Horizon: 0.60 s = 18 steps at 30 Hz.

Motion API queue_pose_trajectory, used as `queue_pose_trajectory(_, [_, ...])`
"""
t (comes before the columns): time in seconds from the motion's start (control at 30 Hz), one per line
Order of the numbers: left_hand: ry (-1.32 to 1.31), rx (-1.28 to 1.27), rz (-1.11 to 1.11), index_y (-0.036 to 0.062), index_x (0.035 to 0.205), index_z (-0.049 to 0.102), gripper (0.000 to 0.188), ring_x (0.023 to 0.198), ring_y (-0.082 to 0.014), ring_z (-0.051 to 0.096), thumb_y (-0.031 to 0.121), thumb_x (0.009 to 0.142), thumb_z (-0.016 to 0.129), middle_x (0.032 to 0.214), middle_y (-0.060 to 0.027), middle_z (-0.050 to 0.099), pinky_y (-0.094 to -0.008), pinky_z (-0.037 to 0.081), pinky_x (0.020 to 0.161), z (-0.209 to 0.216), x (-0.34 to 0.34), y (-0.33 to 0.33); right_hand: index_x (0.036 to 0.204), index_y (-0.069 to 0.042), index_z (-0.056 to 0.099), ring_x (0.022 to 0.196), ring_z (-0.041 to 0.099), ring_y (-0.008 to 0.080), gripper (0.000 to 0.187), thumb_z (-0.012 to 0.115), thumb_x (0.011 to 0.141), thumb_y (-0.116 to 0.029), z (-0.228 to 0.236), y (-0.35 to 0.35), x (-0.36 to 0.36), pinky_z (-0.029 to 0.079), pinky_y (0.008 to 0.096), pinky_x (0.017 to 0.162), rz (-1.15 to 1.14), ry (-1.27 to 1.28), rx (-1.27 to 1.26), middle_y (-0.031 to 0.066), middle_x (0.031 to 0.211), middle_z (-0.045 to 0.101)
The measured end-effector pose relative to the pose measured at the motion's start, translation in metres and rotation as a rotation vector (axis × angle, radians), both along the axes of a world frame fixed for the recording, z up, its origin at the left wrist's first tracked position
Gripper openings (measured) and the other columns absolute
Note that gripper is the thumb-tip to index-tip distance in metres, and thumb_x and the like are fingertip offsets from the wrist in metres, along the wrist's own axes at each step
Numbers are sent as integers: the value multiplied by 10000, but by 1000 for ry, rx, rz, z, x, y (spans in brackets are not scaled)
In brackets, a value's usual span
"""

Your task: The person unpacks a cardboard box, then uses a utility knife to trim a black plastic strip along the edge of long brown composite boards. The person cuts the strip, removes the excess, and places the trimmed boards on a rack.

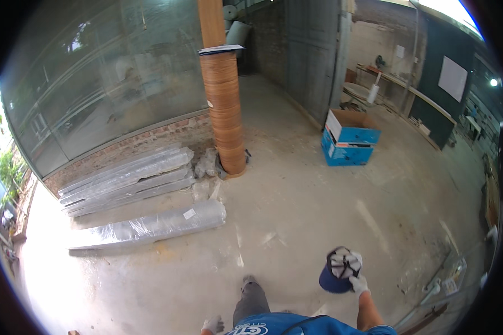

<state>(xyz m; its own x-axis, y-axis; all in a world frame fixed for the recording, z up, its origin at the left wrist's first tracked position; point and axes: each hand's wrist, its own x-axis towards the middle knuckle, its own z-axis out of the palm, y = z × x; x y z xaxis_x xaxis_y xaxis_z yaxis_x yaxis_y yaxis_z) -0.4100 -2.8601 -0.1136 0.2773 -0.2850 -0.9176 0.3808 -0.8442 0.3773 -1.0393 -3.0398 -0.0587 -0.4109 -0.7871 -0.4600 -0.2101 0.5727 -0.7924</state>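
Note:
A baseball cap [338,273] with a dark blue brim and a pale crown hangs from my right hand [360,285], its inside turned up toward me. The fingers of that hand, in a whitish work glove, are closed on the cap's edge. At the lower edge, left of my blue shirt, my left hand [213,324] hangs at my side in a similar glove with grey fingertips. Its fingers are loosely apart and hold nothing.
On the floor lies a long plastic-wrapped bundle [168,223], with several more wrapped lengths [134,176] behind it. A wood-clad column [223,111] stands beside them. Blue cartons [349,151] are stacked farther right. Metal rods and clutter [436,287] lie at the right.

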Motion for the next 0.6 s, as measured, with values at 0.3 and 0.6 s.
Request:
queue_pose_trajectory(0.3, [49, 8, 105, 82, 1002, 641, 214, 556, -232, 576, 285, 989, 575, 772, -66, 632, -383, 509, 524, -9, 92, -276, 1324, 24, 618, 1013, 626, 114, 413, 661, 934, -102, 216, -470, 202, 505, 283, 913, 243, -211, -599, 34, 1140, 701])
queue_pose_trajectory(0.6, [-281, -665, 77, 33, 1165, 673, 296, 812, -191, 684, 254, 967, 671, 997, -82, 699, -323, 564, 696, 113, 175, -691, 1316, 47, 615, 1045, 588, 92, 363, 631, 988, -108, 438, -829, 351, 465, 268, 959, 583, -330, -1102, 19, 1180, 683])
